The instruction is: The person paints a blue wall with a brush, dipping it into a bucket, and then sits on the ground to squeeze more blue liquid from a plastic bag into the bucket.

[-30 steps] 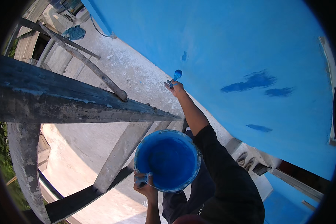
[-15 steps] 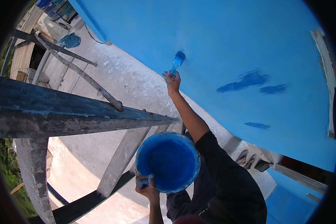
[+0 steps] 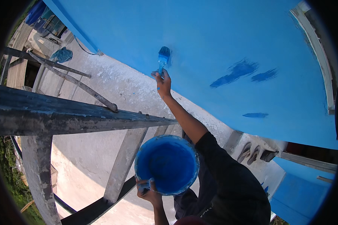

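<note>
My right hand [image 3: 163,82] is closed round the handle of a paintbrush [image 3: 163,58], its bristles dark with blue paint. The bristles lie against or very close to the light blue wall [image 3: 214,33], beside a small darker smear. Below, my left hand [image 3: 150,192] grips the near left rim of a round bucket [image 3: 186,150] with a paint-stained edge and deep blue paint inside. Darker blue strokes [image 3: 234,74] mark the wall to the right of the brush.
A thick, weathered beam [image 3: 79,116] crosses from the left toward the bucket, with grey slats [image 3: 125,165] below it. A thin pole [image 3: 75,82] leans there. Footwear [image 3: 251,153] lies on the ledge at right. A crumpled blue bag [image 3: 62,55] rests at upper left.
The brush and my right hand have shifted up and left along the wall, leaving a darker smear beside the bristles. My left hand still holds the bucket. The view has shifted slightly.
</note>
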`<state>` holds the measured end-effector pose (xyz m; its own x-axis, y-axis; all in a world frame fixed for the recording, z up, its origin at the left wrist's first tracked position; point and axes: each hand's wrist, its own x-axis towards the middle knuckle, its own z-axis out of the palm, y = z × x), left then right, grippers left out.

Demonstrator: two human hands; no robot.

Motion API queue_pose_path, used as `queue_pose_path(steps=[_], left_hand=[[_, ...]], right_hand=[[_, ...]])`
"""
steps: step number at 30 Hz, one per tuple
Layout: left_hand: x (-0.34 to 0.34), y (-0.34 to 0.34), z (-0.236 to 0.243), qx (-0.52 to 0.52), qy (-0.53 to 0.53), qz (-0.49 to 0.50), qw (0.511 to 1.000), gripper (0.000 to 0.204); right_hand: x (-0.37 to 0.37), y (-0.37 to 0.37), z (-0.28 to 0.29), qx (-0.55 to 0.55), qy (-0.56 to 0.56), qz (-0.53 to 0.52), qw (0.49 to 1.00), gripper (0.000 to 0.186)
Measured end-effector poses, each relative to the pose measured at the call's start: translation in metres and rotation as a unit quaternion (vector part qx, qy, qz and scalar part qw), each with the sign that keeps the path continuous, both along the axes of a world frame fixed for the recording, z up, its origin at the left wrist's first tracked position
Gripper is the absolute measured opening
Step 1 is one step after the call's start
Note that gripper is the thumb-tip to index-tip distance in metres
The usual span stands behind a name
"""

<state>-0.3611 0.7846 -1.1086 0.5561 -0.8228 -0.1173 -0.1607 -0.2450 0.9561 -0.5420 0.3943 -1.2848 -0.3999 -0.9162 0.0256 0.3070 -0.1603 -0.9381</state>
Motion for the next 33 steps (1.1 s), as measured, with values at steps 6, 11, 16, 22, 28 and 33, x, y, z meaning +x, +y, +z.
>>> queue_pose_path(steps=[6,11,16,22,28,33], left_hand=[[0.003,0.002,0.005,-0.009,0.059,-0.003,0.998,0.02],[0.003,0.003,0.018,-0.014,0.06,-0.005,0.998,0.023],[0.01,0.009,0.024,-0.015,0.019,-0.013,1.0,0.031],[0.011,0.014,0.03,-0.044,0.042,-0.008,0.998,0.021],[0.014,0.025,0.027,-0.051,0.046,0.007,0.998,0.02],[0.017,0.029,0.029,-0.046,0.038,0.003,0.998,0.021]], right_hand=[[-0.025,0.0,-0.025,0.173,-0.049,-0.003,0.984,0.029],[-0.03,0.014,-0.029,0.318,-0.138,-0.009,0.938,0.031],[-0.011,0.016,0.044,0.126,-0.032,-0.003,0.991,0.033],[-0.014,0.02,0.061,0.07,0.025,-0.094,0.993,0.033],[-0.039,0.028,0.002,0.277,-0.123,-0.035,0.952,0.033],[-0.045,0.02,0.005,0.296,-0.12,0.002,0.947,0.033]])
